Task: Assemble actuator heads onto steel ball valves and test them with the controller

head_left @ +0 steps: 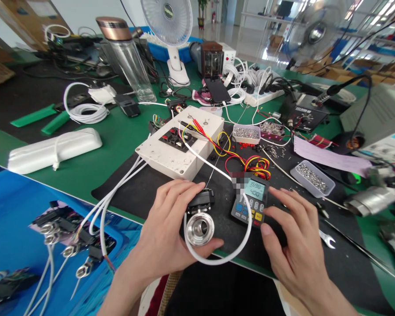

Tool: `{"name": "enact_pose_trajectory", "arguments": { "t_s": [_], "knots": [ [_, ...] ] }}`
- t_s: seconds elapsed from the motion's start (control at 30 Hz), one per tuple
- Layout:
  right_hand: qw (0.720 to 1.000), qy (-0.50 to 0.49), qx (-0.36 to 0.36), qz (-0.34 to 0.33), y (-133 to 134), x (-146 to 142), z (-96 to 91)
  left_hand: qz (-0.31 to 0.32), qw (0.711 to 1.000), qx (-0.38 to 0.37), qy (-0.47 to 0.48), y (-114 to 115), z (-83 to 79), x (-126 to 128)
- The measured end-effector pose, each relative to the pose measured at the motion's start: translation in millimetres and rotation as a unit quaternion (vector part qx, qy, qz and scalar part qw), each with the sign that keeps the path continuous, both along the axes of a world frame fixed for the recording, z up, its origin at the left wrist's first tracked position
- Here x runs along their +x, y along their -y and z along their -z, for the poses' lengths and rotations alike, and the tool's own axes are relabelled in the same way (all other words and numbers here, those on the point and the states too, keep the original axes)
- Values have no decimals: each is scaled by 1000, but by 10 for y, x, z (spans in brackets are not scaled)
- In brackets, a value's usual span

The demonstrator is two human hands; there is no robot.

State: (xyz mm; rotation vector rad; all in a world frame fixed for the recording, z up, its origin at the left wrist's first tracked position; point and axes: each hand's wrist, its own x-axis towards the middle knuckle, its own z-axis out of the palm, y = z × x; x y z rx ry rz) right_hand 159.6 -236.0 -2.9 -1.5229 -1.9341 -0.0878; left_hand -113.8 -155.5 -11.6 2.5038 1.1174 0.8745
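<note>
My left hand (171, 226) is closed round a small valve-like device (200, 224) with a black housing and a shiny round metal fitting. Its white cable (232, 259) loops beneath the fitting and up past a handheld meter. That meter (250, 204), with a lit display and several keys, lies on the black mat (222, 235). At the meter's right edge is my right hand (292, 235), its fingers apart and curved, holding nothing; whether a fingertip touches the case I cannot tell. Behind the device stands a white test box (181, 140) with black terminals and coloured leads (217, 145).
A blue tray (13, 224) with cabled metal fittings lies at left. Tubs of screws (312, 177), a wrench (327, 239) and tweezers (358, 248) sit at right. Behind are a glass bottle (131, 66), a fan (173, 39) and a soldering station (304, 112).
</note>
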Motion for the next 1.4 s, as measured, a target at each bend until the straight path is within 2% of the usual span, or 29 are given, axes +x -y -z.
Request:
{"name": "enact_pose_trajectory", "arguments": {
  "t_s": [0.33, 0.73, 0.93, 1.1, 1.4],
  "knots": [
    [996, -18, 87, 16, 79, 12, -55, -6, 1000, 9, -2, -2, 29, 0],
    [997, -11, 74, 27, 69, 8, -19, -3, 1000, -6, 5, 4, -1, 2],
    [998, 25, 48, -13, 9, -1, 10, -4, 1000, -13, 9, 17, -1, -1],
    [997, -18, 69, 20, 94, 27, 12, -4, 1000, -19, 10, 23, 0, 0],
    [997, -18, 79, 18, 65, 22, 19, -4, 1000, -20, 10, 21, -6, -2]
  ]
}}
